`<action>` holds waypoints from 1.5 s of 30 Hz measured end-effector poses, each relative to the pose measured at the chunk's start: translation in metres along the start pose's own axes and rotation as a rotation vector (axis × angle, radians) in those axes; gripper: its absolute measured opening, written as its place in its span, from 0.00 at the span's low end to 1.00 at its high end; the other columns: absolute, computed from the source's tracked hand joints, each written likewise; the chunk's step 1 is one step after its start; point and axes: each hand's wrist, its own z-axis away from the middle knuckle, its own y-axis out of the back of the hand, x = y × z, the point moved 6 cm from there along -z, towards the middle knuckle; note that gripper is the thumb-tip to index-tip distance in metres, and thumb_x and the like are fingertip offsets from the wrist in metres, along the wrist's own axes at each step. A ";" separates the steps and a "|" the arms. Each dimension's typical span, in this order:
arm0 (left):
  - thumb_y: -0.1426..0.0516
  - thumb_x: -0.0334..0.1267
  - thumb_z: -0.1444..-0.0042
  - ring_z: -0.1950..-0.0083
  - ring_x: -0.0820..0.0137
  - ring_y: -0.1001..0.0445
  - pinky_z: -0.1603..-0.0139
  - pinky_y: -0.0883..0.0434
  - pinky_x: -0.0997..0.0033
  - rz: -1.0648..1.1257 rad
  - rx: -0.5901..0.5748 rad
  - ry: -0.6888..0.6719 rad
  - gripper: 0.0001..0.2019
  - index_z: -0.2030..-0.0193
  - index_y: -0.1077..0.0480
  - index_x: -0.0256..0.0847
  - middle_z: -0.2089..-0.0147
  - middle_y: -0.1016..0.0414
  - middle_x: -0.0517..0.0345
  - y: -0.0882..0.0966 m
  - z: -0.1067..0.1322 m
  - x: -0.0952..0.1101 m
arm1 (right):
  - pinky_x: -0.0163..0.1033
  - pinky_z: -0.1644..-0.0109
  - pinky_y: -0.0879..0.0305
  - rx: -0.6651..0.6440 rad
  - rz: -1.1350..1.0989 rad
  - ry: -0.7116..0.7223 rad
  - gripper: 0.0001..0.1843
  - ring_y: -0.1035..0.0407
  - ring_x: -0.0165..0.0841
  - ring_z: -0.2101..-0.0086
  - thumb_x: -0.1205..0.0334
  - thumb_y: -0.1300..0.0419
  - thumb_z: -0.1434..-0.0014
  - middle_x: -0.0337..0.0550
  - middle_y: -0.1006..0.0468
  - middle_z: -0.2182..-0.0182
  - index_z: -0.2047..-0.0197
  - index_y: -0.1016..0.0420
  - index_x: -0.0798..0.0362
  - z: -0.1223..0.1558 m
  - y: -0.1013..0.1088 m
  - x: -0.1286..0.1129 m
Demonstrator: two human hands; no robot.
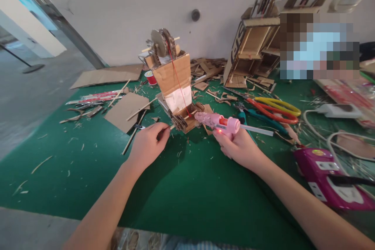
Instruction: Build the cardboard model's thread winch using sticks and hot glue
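My right hand (241, 146) is wrapped round a pink glue gun (213, 120) with a small red light lit. A translucent glue stick (257, 129) sticks out of its back end. The nozzle points left at the base of a cardboard model (172, 73), by its lower cardboard discs. Red thread (178, 82) runs from a cardboard wheel (159, 43) at the model's top down to that base. With thumb and finger, my left hand (150, 140) pinches a thin wooden stick (172, 127) at the base's left side. Whether the nozzle touches the cardboard, I cannot tell.
Behind the model stand a red thread spool (150, 78) and a cardboard shelf (234, 58). Orange-handled scissors (269, 110) and teal-handled pliers (242, 116) lie to the right, near a purple power strip (320, 168). Cardboard scraps and a flat piece (121, 115) lie on the green table (187, 199).
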 end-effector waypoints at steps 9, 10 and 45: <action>0.48 0.46 0.40 0.78 0.75 0.36 0.76 0.41 0.76 0.318 -0.176 0.240 0.16 0.73 0.31 0.39 0.79 0.31 0.62 -0.005 -0.004 -0.003 | 0.35 0.79 0.50 -0.006 0.118 0.052 0.21 0.47 0.26 0.83 0.49 0.50 0.36 0.31 0.45 0.86 0.77 0.46 0.49 0.003 0.001 -0.011; 0.48 0.46 0.40 0.79 0.75 0.37 0.77 0.42 0.76 0.338 -0.192 0.267 0.16 0.73 0.31 0.39 0.79 0.32 0.62 -0.005 -0.004 -0.004 | 0.35 0.79 0.50 -0.001 0.128 0.058 0.21 0.46 0.26 0.83 0.49 0.50 0.36 0.31 0.44 0.86 0.77 0.46 0.49 0.004 0.001 -0.013; 0.38 0.41 0.51 0.86 0.86 0.54 0.87 0.60 0.83 1.142 -0.338 0.776 0.11 0.74 0.31 0.35 0.83 0.43 0.67 -0.028 0.010 -0.010 | 0.38 0.71 0.37 -0.028 0.236 0.159 0.12 0.33 0.35 0.73 0.53 0.46 0.38 0.44 0.25 0.72 0.64 0.26 0.51 0.008 -0.001 -0.031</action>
